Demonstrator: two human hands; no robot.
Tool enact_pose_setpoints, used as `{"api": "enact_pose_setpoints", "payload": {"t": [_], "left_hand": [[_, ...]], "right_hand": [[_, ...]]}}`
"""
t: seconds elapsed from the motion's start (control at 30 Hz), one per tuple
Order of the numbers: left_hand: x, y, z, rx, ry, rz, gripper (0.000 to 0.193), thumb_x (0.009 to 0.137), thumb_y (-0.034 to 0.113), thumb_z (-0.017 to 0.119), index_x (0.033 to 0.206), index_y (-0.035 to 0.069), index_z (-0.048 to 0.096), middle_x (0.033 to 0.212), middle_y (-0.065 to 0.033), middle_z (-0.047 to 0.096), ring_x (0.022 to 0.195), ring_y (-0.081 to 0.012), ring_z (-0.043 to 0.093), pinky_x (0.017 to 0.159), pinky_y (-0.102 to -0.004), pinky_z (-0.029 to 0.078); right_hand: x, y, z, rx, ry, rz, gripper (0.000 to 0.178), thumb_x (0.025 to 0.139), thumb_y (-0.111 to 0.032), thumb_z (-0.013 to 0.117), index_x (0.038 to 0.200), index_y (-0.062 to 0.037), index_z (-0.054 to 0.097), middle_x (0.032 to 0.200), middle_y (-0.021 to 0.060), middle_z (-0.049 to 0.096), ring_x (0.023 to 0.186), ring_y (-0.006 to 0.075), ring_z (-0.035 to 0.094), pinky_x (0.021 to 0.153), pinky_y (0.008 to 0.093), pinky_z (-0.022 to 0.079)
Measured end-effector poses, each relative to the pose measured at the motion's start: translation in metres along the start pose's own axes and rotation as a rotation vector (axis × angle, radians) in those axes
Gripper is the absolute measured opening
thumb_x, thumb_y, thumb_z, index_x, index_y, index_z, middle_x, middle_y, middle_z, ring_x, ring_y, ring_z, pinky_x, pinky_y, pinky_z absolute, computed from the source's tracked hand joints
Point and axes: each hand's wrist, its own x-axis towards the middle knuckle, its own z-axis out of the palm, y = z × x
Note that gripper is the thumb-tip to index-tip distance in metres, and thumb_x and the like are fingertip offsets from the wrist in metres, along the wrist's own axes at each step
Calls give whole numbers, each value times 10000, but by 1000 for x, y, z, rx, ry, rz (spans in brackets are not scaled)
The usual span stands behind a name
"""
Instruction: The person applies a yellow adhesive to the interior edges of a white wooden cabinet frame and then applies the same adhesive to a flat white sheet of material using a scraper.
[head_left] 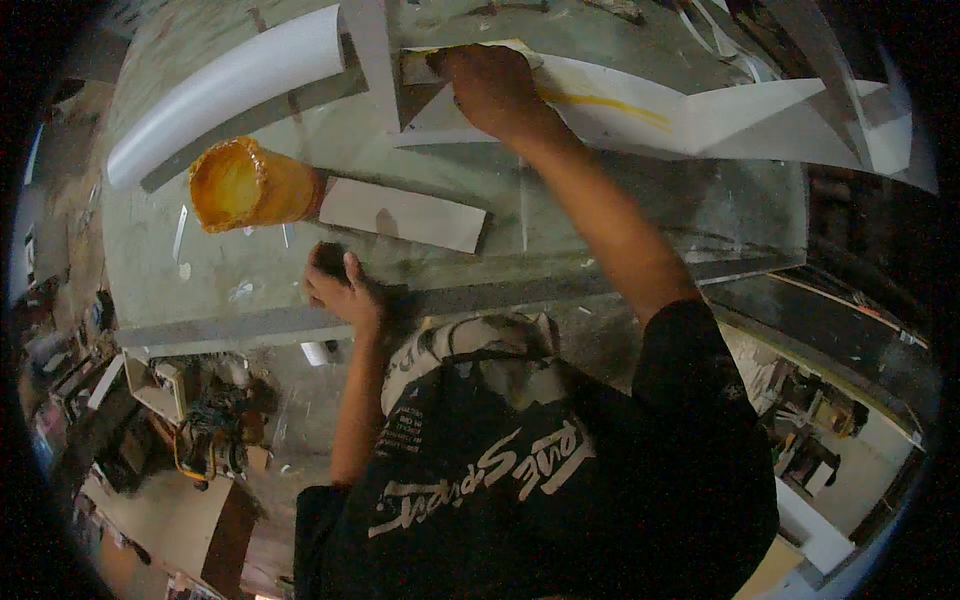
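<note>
White sheet strip (640,125) lies along the far side of the workbench (650,205), its right part folded up at an angle and a yellow adhesive streak (615,105) running along it. Over its left end is the right hand (495,90), fingers bunched together; whether they pinch a spreader cannot be told. Near the bench's front edge, the left hand (342,290) has its thumb apart from the fingers; a dark patch between them could be shadow or something held. To spread well, I'd judge, draw the adhesive out thin and even to both edges, steady the loose strip with the left hand, and keep the crusted adhesive pot (275,190) and rectangular white piece (400,215) clear of the forearm.
</note>
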Motion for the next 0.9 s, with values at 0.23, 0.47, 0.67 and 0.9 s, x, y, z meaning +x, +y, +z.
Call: {"api": "enact_pose_setpoints", "payload": {"t": [0.23, 0.47, 0.67, 0.9], "left_hand": [[-2, 0, -2, -103, -37, -89, 604, 910, 510, 575, 1272, 29, 522, 1211, -170, 545, 1220, -327, 409, 1069, -460, 216], [-2, -3, 2, -166, -30, -76, 581, 916, 491, 576, 1266, 31, 527, 1206, -163, 547, 1199, -323, 417, 1062, -461, 225], [-1, -2, -4, -104, -11, -47, 571, 920, 480, 581, 1263, 26, 529, 1201, -156, 553, 1194, -316, 428, 1060, -456, 229], [-2, -4, 2, -93, -5, -54, 561, 921, 472, 584, 1265, 31, 534, 1208, -157, 549, 1205, -316, 421, 1058, -460, 232]], "right_hand": [[-33, -27, -2, -39, -137, -20, 397, 733, -26, 595, 1113, -100, 681, 950, 179, 690, 902, 362, 670, 758, 485, 528], [-68, -55, -45, 30, -341, 84, 387, 750, -50, 602, 1121, -111, 695, 975, 177, 685, 927, 358, 657, 770, 482, 522], [-65, 1, -111, 107, 21, 51, 363, 784, -81, 565, 1105, -163, 716, 1048, 167, 683, 1010, 357, 637, 915, 467, 498], [-57, 39, -105, 35, -8, 188, 422, 773, -66, 584, 1154, -196, 709, 1076, 155, 683, 1016, 340, 638, 910, 459, 503]]}}
